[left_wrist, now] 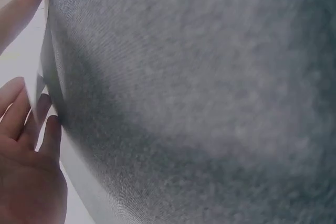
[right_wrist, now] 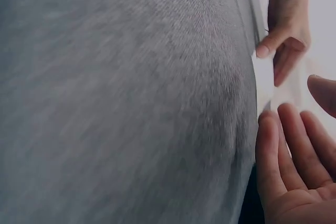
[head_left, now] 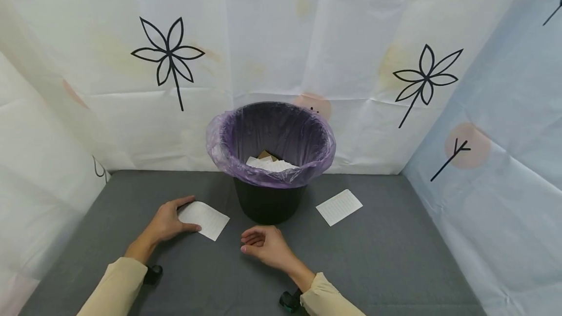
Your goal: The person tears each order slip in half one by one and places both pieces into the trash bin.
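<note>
- Head: the left hand (head_left: pixel 168 221) is gripping a white rectangular paper slip (head_left: pixel 205 219) left of the round black bin (head_left: pixel 268 204); the slip's long axis is slanting from upper left to lower right, its free end pointing toward the right hand (head_left: pixel 270 247), whose fingers are curving loosely.
- Left wrist: the slip is appearing nearly edge-on between thumb and fingers.
- Right wrist: the right fingers are standing relaxed, apart from the thumb.

Kinda makeshift booth, from what can be seen. Flat grey surface (head_left: pixel 395 257) topped with woven-looking fabric, walled in on three sides by creased pale sheets (head_left: pixel 263 38), hung curtain-style. Leafy sprigs (head_left: pixel 169 53) and pinkish dots printed on them, pretty homey. Lined bin (head_left: pixel 268 204) stood right on surface. Home, office or lab can't be told.
</note>
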`<state>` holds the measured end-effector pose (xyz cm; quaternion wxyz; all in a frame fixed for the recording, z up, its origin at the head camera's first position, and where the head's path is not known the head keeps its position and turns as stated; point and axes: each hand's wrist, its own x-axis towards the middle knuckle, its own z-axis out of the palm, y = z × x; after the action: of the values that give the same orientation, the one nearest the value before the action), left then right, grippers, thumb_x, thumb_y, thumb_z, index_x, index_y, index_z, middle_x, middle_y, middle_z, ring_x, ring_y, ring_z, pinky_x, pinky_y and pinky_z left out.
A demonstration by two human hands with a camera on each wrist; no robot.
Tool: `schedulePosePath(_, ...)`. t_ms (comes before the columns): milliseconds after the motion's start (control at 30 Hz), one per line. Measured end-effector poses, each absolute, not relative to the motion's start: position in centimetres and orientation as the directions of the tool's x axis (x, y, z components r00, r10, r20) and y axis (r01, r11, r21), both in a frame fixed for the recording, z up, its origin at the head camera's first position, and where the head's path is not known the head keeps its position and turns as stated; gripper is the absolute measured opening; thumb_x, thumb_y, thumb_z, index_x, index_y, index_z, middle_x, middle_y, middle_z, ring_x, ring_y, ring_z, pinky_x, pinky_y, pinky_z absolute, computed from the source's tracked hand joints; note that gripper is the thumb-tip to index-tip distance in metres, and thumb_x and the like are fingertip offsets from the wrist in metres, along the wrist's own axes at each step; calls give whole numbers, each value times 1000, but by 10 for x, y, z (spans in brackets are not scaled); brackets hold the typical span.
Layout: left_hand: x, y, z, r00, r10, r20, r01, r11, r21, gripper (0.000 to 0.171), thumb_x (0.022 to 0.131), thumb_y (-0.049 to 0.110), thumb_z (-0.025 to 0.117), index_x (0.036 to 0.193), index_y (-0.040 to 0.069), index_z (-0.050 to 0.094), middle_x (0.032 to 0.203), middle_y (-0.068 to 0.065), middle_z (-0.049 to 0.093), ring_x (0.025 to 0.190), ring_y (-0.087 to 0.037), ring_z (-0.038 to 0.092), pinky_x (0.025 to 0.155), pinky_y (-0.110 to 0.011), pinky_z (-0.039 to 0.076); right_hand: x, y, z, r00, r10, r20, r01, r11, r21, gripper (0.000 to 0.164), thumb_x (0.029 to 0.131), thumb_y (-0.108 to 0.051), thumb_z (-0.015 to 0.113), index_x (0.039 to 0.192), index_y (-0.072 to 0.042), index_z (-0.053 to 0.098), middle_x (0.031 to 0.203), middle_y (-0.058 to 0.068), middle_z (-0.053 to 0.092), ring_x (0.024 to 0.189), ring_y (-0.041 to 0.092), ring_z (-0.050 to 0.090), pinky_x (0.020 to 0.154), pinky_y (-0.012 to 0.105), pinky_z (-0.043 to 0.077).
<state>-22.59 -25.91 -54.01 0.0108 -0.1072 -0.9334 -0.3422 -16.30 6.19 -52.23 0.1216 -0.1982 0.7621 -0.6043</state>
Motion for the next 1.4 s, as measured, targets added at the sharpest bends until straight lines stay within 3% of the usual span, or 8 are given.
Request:
schedulePosePath(433,-218,-247,-536,-966,226,125,253,738,626,86,62,35,99,130,-5,65,125,-27,65,113,-43,61,92,-57,49,-173,20,-527,-913,-399,91,-303,509,-806,61,84,-15,85,136,4,58,129,14,64,116,29,62,98,35,50)
schedulePosePath(700,-215,-239,-536,-956,262,135,288,738,611,86,61,36,99,129,-5,65,125,-25,66,114,-44,61,92,-59,49,-174,2,-530,-921,-381,83,-315,603,-733,74,82,-22,87,142,4,52,138,16,58,126,33,55,106,43,45)
schedulePosePath(1167,-211,-230,-536,-939,307,157,339,738,584,85,59,41,99,123,-4,68,119,-21,69,111,-42,63,91,-58,50,-174,-3,-537,-913,-384,134,-374,662,-649,82,75,-16,93,143,6,51,140,17,57,131,35,51,110,44,41)
schedulePosePath(1400,-210,-229,-536,-935,320,154,348,736,581,83,59,40,99,123,-4,69,119,-19,69,111,-42,63,92,-58,50,-174,-4,-538,-928,-350,129,-343,665,-663,81,69,-15,96,137,5,56,123,14,61,120,35,53,103,42,45)
